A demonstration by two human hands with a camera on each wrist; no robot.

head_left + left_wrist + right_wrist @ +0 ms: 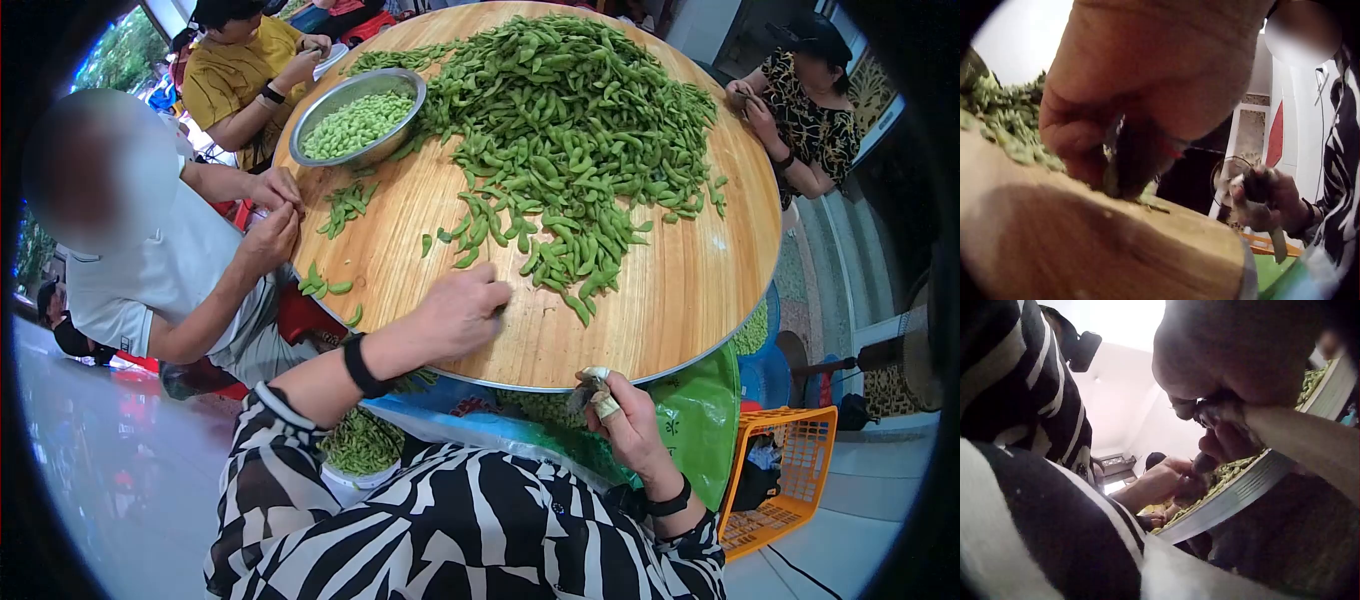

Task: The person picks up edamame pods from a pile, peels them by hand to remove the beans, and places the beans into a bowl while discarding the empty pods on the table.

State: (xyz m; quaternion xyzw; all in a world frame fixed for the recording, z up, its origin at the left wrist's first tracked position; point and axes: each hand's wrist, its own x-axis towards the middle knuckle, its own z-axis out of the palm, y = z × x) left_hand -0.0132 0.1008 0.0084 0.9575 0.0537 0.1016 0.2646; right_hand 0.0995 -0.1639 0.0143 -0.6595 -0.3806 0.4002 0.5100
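On the far left, a person in a white shirt (150,275) holds both hands together at the edge of the round, pale wooden worktop (690,290); behind, a person in a yellow shirt (225,85) sits beside it. Some loose green pods lie near your left, and a round, shiny metal bowl (405,128) of shelled pale-green beans stands on the worktop beyond them. Below the worktop's near edge, a white bucket (358,482) holds a heap of green bits.

Your left hand (455,312) is low over the near part of the worktop, fingers curled in; something dark shows at the fingertips, but you cannot tell whether it is held. Just beyond lies the large heap of plump green bean pods (570,120), spread from the middle to the far side, with its nearest pods just right of that hand.

Your right hand (625,420) is at the near edge, thumb and fingers bent, pale wrapping on them; a dark patch between them is too unclear to name as a held thing. Beside it hangs a bright green plastic bag (705,420), then an orange slatted plastic basket (785,420). A person in a black patterned shirt (820,115) sits at the far right.
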